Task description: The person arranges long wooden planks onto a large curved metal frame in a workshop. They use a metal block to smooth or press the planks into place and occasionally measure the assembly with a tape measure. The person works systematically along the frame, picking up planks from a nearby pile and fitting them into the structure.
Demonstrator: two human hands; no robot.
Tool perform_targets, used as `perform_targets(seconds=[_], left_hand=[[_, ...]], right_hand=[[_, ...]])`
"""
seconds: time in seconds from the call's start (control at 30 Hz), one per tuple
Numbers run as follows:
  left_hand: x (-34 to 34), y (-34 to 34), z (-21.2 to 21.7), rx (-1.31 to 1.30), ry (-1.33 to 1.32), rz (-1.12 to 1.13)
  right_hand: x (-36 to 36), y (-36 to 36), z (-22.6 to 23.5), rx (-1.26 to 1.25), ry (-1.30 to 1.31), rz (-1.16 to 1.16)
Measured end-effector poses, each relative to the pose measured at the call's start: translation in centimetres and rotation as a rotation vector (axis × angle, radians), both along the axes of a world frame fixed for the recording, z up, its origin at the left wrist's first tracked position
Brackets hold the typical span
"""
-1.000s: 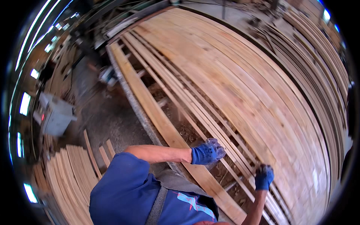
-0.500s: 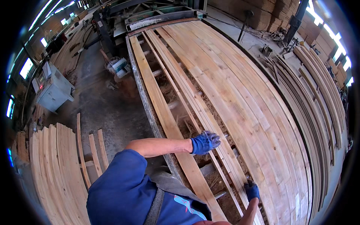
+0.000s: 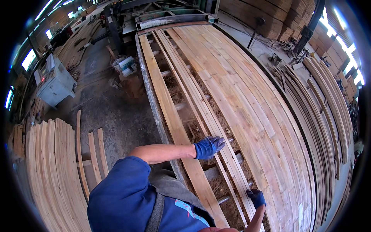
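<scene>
A bundle of long, narrow wooden strips point(image 3: 193, 94) lies lengthwise on a long bed with rollers and sawdust. My left hand point(image 3: 209, 147), in a blue glove with a darker palm side, reaches across from the left with its fingers curled over the strips. Nearer to me, my right hand point(image 3: 256, 198) wears the same kind of glove and has its fingers bent around the strips' right edge. Its fingertips are partly hidden. Left of the bundle lies a wider single board point(image 3: 172, 120), and to the right spreads a panel of boards laid side by side point(image 3: 247, 96).
At left stand a stack of pale planks point(image 3: 52, 166), some loose slats point(image 3: 94, 156) and a grey control cabinet point(image 3: 57, 87). A bucket point(image 3: 126, 65) is on the floor beyond. Long battens point(image 3: 309, 123) are piled at right. A green machine frame point(image 3: 174, 17) spans the far end.
The whole view has shifted slightly. Both hands stay at the strips; my right hand sits a little lower and further left in the picture.
</scene>
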State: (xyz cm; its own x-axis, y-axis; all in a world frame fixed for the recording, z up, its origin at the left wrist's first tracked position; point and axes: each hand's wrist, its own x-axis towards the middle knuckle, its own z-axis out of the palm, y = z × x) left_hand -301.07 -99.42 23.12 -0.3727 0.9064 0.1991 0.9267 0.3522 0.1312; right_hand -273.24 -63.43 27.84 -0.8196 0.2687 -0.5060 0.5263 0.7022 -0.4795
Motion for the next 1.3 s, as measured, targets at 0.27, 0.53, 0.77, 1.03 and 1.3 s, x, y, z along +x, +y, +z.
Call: perform_targets(seconds=[0.27, 0.53, 0.77, 1.03, 1.3], left_hand=[[0.4, -2.8, 2.0, 0.035, -0.059, 0.212], [-1.5, -2.9, 1.6, 0.089, -0.048, 0.231], [-3.7, -3.0, -1.1, 0.231, -0.092, 0.136], [-9.2, -6.0, -6.1, 0.152, 0.308, 0.187], [-8.0, -5.9, 0.6, 0.19, 0.372, 0.094]], right_hand=[[-0.3, 2.5, -3.6, -0.629, -0.184, -0.167], [-2.0, -0.5, 0.5, -0.524, -0.142, -0.111], [-0.1, 3.3, -3.7, -0.391, -0.213, -0.074], [0.8, 2.2, -2.3, -0.485, -0.161, -0.184], [-2.7, 0.7, -1.7, -0.375, -0.107, -0.032]])
